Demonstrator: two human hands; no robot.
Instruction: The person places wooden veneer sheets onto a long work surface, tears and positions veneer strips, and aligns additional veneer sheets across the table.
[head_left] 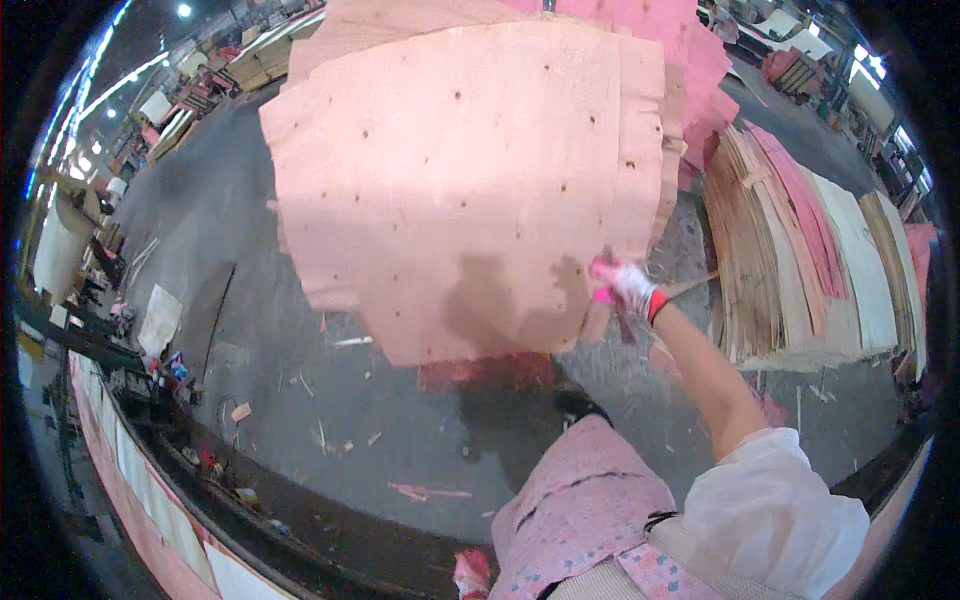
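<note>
At the upper middle of the frame, a pale pink wood sheet [450, 180] lies on a pile [673, 130], the gloved right hand [625, 285] at its lower right edge

Dark knots [458, 95] dot the wood sheet, and a shadow [480, 300] falls across its lower part; brighter pink sheets [705, 70] show behind it at the upper right. The right hand's fingers are bent inward, pink at the tips; whether they grip the sheet's edge or something else I cannot tell. At the bottom edge, the left hand [472, 573], gloved in pink and white, hangs beside a flowered apron [590, 480], its fingers too hidden to tell wide from narrow. At the right of the frame rests a stack of veneer [755, 260], and thin scraps [430, 492] lie on the grey floor [215, 190] below centre
</note>
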